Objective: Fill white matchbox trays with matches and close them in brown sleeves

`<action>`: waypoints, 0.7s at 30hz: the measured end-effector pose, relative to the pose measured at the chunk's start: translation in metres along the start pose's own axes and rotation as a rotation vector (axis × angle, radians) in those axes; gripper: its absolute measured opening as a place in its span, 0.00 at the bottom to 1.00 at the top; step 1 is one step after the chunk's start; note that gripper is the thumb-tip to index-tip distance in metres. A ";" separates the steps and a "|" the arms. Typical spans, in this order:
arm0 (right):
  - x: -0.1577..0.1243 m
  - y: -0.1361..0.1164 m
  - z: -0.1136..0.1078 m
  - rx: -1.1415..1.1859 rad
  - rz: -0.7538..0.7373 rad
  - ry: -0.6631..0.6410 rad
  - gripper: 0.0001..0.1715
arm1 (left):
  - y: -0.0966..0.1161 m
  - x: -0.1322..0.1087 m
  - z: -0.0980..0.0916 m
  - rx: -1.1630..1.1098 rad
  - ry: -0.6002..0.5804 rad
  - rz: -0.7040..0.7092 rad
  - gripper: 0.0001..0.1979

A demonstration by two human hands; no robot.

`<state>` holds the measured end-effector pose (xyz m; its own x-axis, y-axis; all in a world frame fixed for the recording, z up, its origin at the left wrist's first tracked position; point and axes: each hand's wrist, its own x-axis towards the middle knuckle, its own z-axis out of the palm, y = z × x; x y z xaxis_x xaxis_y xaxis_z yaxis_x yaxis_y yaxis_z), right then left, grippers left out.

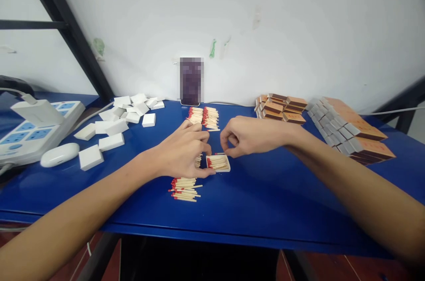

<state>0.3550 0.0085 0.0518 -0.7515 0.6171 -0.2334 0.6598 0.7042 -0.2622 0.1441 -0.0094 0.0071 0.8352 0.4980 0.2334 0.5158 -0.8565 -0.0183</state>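
A small white matchbox tray (224,170) lies on the blue table with matches (217,162) inside, their red heads to the left. My left hand (181,150) grips the tray's left end between thumb and forefinger. Just right of it and slightly above, my right hand (245,136) is closed with its fingers curled in a pinch; whether anything is in them is hidden. A single match lies by the tray's back edge. Loose matches (186,189) are heaped in front of my left hand, and some show partly behind its fingers.
Two match bundles (210,117) lie behind my hands, before a phone (191,81) leaning on the wall. White small boxes (111,141), a white oval case (59,154) and a power strip (33,132) are at left. Brown matchbox sleeves (274,106) and stacked matchboxes (370,148) stand right.
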 end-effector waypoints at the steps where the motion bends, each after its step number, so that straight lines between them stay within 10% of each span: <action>1: -0.001 -0.003 0.000 0.015 -0.017 -0.017 0.09 | 0.000 0.000 0.000 0.000 -0.001 -0.002 0.20; 6: 0.002 -0.006 0.005 -0.013 -0.034 -0.013 0.07 | 0.000 0.000 0.000 -0.016 -0.012 -0.016 0.20; 14: 0.025 0.029 0.020 -0.137 0.202 0.416 0.09 | -0.001 0.000 -0.002 -0.038 -0.057 -0.019 0.21; 21: 0.034 0.036 0.031 -0.205 0.297 0.381 0.14 | -0.001 -0.001 -0.002 -0.042 -0.045 -0.014 0.20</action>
<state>0.3538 0.0439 0.0057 -0.5051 0.8576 0.0969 0.8591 0.5104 -0.0387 0.1427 -0.0095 0.0092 0.8361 0.5148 0.1897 0.5200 -0.8538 0.0253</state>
